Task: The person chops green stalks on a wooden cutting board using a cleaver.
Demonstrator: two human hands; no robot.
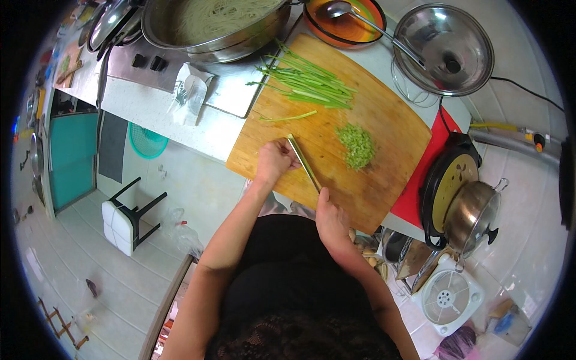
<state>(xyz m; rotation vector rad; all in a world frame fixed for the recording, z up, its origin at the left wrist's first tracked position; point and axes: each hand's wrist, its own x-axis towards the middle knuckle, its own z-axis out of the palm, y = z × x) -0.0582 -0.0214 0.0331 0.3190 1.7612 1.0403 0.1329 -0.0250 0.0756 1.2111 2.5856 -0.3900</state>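
My right hand (332,220) is closed around the handle of a kitchen knife (305,163), seen nearly edge-on above a wooden cutting board (387,193). The blade points away from me and slightly left. Beside the blade's left side, my left hand (275,161) has its fingers curled over the board; whether they pinch anything is hidden. To the right of the knife lies a small heap of finely chopped green stalks (355,146). A bundle of long green stalks (315,85) lies across the far part of the board. One loose stalk (290,117) lies nearer, apart from the bundle.
Beyond the board stand a large steel pot (252,40) of noodles, an orange bowl (315,27) with a ladle, and a steel basin (468,36). A crumpled white packet (191,92) lies left. An electric griddle (454,180) and lidded pot (472,220) stand right.
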